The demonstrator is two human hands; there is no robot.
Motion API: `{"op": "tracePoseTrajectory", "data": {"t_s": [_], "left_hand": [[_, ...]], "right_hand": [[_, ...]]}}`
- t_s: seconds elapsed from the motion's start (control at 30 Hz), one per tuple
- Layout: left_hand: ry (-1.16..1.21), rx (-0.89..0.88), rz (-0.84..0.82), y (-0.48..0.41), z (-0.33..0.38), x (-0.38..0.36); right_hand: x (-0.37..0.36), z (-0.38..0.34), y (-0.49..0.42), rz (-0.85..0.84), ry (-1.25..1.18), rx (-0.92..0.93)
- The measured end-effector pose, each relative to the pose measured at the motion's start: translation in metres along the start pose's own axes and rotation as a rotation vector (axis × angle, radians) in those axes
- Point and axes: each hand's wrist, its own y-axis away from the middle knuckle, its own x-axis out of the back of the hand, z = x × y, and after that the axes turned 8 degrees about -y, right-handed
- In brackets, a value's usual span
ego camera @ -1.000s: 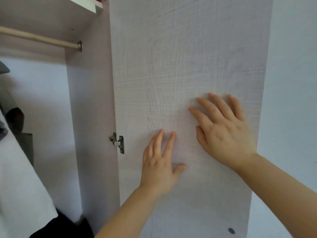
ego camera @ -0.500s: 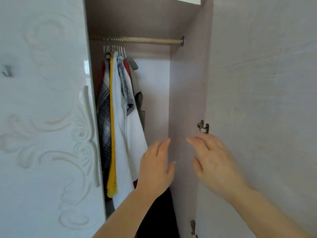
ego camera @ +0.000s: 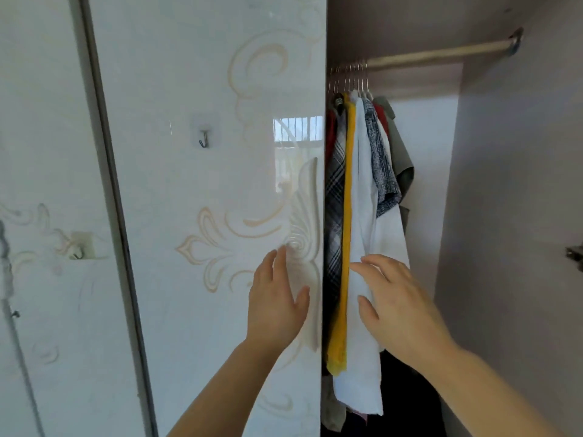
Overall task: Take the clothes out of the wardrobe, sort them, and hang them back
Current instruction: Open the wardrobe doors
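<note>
Starting, by the look of it: nothing is out of the wardrobe [ego camera: 504, 184] yet. All the clothes [ego camera: 377, 171] hang bunched at the left end of the rail [ego camera: 441, 53], hard against the closed door [ego camera: 205, 184]. The left hand [ego camera: 276, 305] is at that door's edge, grip spread. The right hand [ego camera: 397, 305] is at the white shirt [ego camera: 362, 310], fingers loose, pinching nothing.

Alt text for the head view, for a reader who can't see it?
Two open hands are held out at a wardrobe: the left hand before its glossy white door, the right hand before a white garment among clothes bunched on hangers at the left end of a wooden rail.
</note>
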Motion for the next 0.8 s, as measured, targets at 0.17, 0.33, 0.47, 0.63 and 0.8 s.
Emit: {"op": "tracePoseTrajectory", "data": {"t_s": [0.17,0.33,0.47,0.63,0.8], "left_hand": [[0.192,0.012,0.038,-0.018,0.003,-0.015],[0.356,0.106,0.039,-0.019,0.014,-0.014],[0.406,0.142,0.054,-0.015,0.009,-0.004],[0.405,0.177,0.074,0.003,0.011,0.029],[0.498,0.273,0.021,0.031,0.006,0.071]], "right_hand": [[-0.018,0.007,-0.017,0.029,-0.048,-0.036],[-0.023,0.016,-0.03,0.046,-0.098,-0.017],[-0.023,0.012,-0.043,0.051,-0.239,0.003],[-0.021,0.002,-0.063,0.009,-0.498,0.024],[-0.021,-0.016,-0.076,-0.033,-0.799,0.143]]}}
